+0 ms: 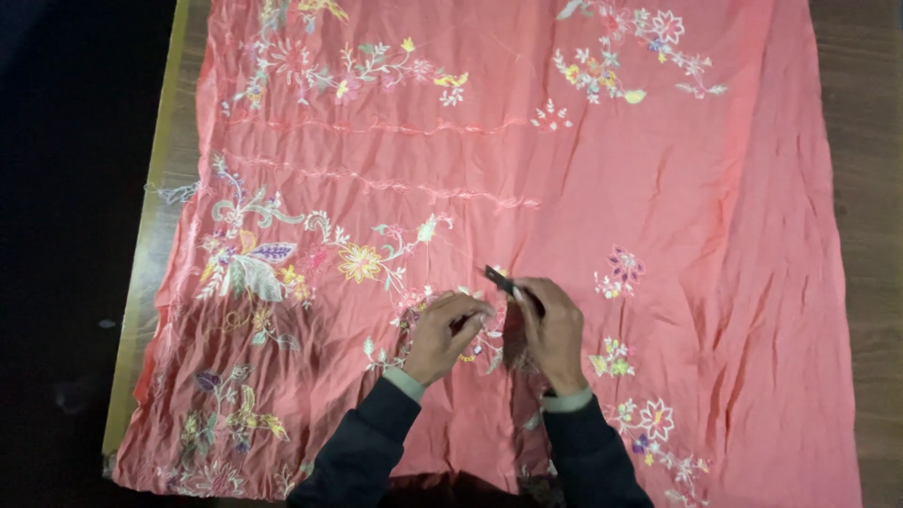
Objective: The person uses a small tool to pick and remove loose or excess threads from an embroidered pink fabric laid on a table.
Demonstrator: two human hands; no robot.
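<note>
Beneath both hands, spreading far past them on every side, lies a coral-pink embroidered cloth point(583, 188) over a wooden table point(861, 188) whose bare strip shows well to the right. Large flower embroidery point(249, 259) sits off to the left of the left hand point(442, 334), whose fingers curl in, pinching the fabric. Just beside it, the right hand point(553, 329) grips small dark scissors point(500, 280), their tip pointing up-left past its fingertips.
</note>
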